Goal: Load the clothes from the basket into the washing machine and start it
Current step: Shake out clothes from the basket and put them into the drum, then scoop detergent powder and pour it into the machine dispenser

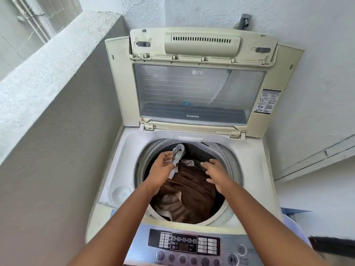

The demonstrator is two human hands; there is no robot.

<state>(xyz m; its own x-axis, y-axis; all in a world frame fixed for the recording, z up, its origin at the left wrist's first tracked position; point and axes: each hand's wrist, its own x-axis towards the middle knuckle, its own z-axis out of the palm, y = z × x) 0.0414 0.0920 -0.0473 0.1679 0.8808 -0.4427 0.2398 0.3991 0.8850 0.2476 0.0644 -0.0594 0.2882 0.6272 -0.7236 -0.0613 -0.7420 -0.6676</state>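
A grey sock (177, 156) is pinched by the left hand (163, 166) at the drum's (227, 166) eleven o'clock — released there, it could snag the rim; the right hand (215, 174) hovers open over brown clothes (194, 184).

The cream top-loading washing machine (255, 169) stands with its lid up; in its round drum lie a brown garment (194, 187) and a beige cloth (171, 204).

tap (244, 21) on rear wall | concrete ledge (57, 60) left (rough-textured)
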